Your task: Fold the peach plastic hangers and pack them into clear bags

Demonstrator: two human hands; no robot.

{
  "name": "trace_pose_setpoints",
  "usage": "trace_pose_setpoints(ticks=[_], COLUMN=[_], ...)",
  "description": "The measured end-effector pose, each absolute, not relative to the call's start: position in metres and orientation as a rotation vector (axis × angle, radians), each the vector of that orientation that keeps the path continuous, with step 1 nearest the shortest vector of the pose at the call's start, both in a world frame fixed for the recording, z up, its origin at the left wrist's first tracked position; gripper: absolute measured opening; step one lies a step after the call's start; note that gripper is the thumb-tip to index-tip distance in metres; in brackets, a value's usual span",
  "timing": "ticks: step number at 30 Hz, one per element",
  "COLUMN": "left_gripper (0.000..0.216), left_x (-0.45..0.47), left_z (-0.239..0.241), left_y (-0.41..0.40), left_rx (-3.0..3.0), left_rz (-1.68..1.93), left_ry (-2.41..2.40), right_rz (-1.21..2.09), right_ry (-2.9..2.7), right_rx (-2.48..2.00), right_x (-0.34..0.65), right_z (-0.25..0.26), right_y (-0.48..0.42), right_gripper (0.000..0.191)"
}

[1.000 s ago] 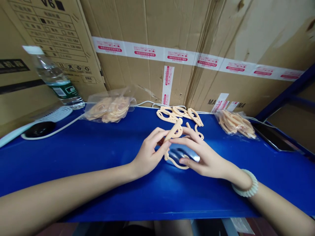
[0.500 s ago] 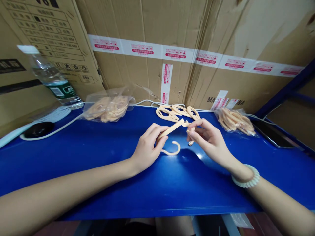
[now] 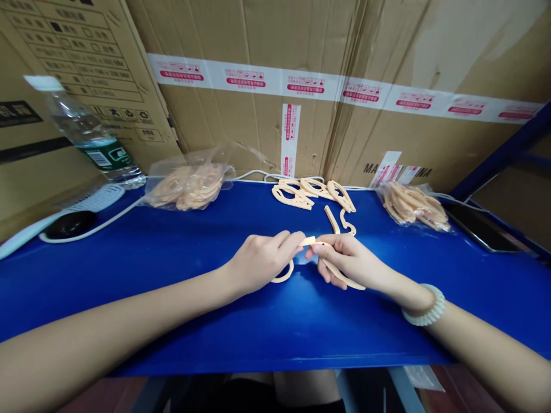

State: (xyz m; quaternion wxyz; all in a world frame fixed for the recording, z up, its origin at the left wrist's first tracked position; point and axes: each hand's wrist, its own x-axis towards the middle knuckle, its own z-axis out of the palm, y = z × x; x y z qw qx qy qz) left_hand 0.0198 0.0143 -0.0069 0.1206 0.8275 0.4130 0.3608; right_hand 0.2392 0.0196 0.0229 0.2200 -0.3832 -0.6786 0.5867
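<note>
My left hand [image 3: 260, 261] is closed on a beige plastic hanger piece [image 3: 307, 241]. A curved hook [image 3: 287, 275] shows below its fingers. My right hand [image 3: 344, 255] pinches a beige hanger arm [image 3: 349, 281], long and slightly curved, pointing down to the right. The ends of the two pieces meet or nearly meet between my fingertips; I cannot tell whether they are joined. Just behind my right hand, a straight loose hanger arm [image 3: 330, 218] and a loose hook [image 3: 346, 223] lie on the table.
Several folded beige hangers [image 3: 297, 195] lie at the back of the blue table [image 3: 215, 338]. Bagged hangers are at left [image 3: 189, 186] and right [image 3: 415, 206]. Far left are a water bottle [image 3: 92, 137], a black mouse [image 3: 71, 225] and a pale-blue fan-like object [image 3: 94, 201]; a phone [image 3: 482, 226] lies right.
My right hand has moved down and left from the loose pieces with a curved hanger arm in it. The piece in my left hand has turned, and both hands' pieces are closer together.
</note>
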Motion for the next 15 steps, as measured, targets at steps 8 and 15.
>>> trace_pose_setpoints(ticks=[8,15], left_gripper=[0.026,0.023], left_x=[0.02,0.023], left_z=[0.004,0.006], left_y=[0.012,0.01], left_rx=[2.406,2.144], left_rz=[0.929,1.043], left_ry=[1.188,1.12], right_rz=[1.18,0.498], right_ry=[-2.141,-2.374], right_rx=[-1.125,-1.042], right_x=[0.239,0.238], right_z=[0.034,0.027], right_y=[0.01,0.004], right_gripper=[0.036,0.041])
